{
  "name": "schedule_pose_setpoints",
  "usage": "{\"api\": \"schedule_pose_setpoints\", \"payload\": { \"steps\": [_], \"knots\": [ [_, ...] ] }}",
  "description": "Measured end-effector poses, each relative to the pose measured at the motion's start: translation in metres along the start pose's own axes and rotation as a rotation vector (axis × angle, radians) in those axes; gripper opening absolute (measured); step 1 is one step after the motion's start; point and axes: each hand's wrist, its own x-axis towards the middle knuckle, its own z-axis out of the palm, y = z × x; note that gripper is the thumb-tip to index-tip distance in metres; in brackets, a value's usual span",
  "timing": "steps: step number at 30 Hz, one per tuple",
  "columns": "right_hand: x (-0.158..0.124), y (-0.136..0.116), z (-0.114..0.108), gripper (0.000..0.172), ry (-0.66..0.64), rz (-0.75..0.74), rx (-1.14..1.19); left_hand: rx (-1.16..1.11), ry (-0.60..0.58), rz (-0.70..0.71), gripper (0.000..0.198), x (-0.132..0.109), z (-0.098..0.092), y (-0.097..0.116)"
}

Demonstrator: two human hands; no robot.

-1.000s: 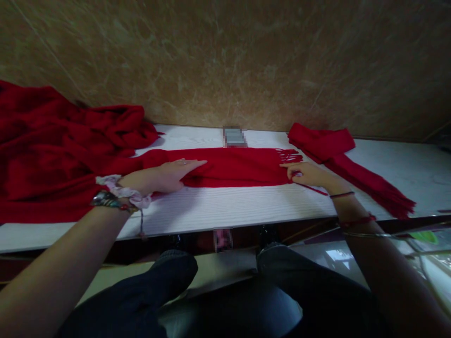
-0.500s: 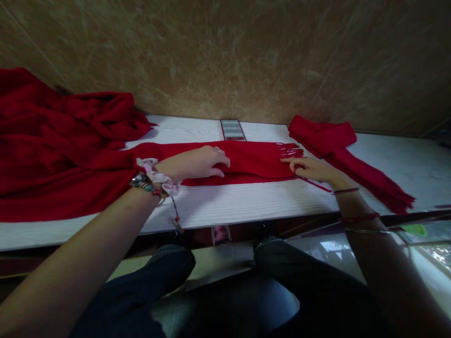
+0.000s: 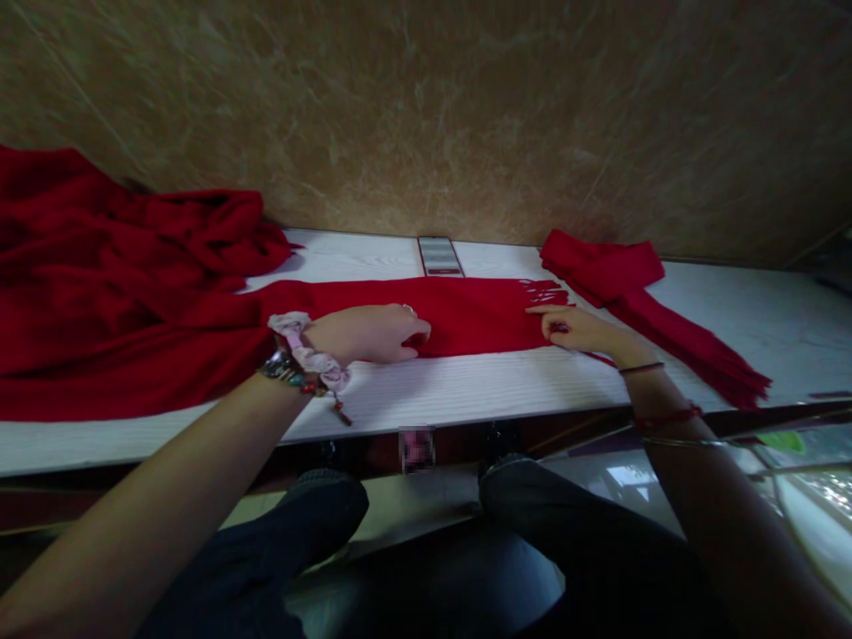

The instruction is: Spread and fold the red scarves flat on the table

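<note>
A long red scarf (image 3: 476, 315) with a fringed right end lies folded lengthwise in a flat strip. My left hand (image 3: 376, 333) rests over its middle, thumb and fingertips pinched together at the near edge. At the fringed end, my right hand (image 3: 579, 328) has thumb and a finger closed at the near corner, while the index finger points left along the cloth. Part of the fringe is hidden under this hand. Leftwards the strip runs into a loose, rumpled heap of red cloth (image 3: 99, 284).
Everything lies on a narrow white wood-grain surface (image 3: 373, 386) against a brown marbled wall (image 3: 426, 115). A phone (image 3: 439, 256) lies at the back by the wall. Another red scarf (image 3: 666, 319), folded across itself, lies right of my right hand. My knees are below the front edge.
My left hand has come down to the near edge, and its spread fingers have closed. The strip's near layers now lie flatter and more even. My right hand stays at the fringed end.
</note>
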Motion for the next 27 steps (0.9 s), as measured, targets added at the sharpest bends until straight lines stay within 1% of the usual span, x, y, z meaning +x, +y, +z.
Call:
{"api": "schedule_pose_setpoints", "payload": {
  "steps": [2, 5, 7, 10, 14, 17, 20, 23, 25, 27],
  "knots": [
    [0.001, -0.001, -0.001, 0.011, -0.005, -0.002, -0.007, 0.024, 0.032, -0.004, 0.024, 0.003, -0.001, 0.004],
    [0.001, -0.002, -0.004, 0.011, -0.012, -0.013, 0.008, 0.033, 0.11, 0.049, 0.027, 0.01, 0.002, 0.009],
    [-0.001, -0.001, -0.006, 0.01, 0.0, -0.012, 0.038, 0.044, 0.126, 0.075, 0.027, 0.014, 0.003, 0.011],
    [-0.004, 0.001, -0.01, 0.009, 0.016, 0.008, 0.089, 0.05, 0.079, 0.067, 0.028, 0.016, 0.0, 0.01],
    [-0.009, 0.0, -0.015, 0.009, -0.041, 0.006, 0.119, -0.023, 0.045, 0.106, 0.025, 0.014, -0.007, 0.011],
    [-0.008, -0.004, -0.015, 0.011, -0.087, -0.002, 0.078, -0.079, 0.001, 0.09, 0.027, 0.013, -0.003, 0.013],
    [-0.005, -0.004, -0.011, 0.015, -0.095, -0.024, 0.011, -0.136, -0.05, 0.057, 0.032, 0.014, 0.002, 0.013],
    [-0.003, -0.003, -0.007, 0.016, -0.09, -0.044, -0.024, -0.137, -0.071, 0.078, 0.026, 0.015, 0.0, 0.011],
    [-0.002, -0.004, -0.006, 0.017, -0.099, -0.043, -0.024, -0.126, -0.024, 0.13, 0.019, 0.019, -0.002, 0.011],
    [-0.002, -0.006, -0.007, 0.018, -0.102, -0.031, -0.023, -0.132, 0.102, 0.173, 0.025, 0.025, 0.0, 0.013]
  ]
}}
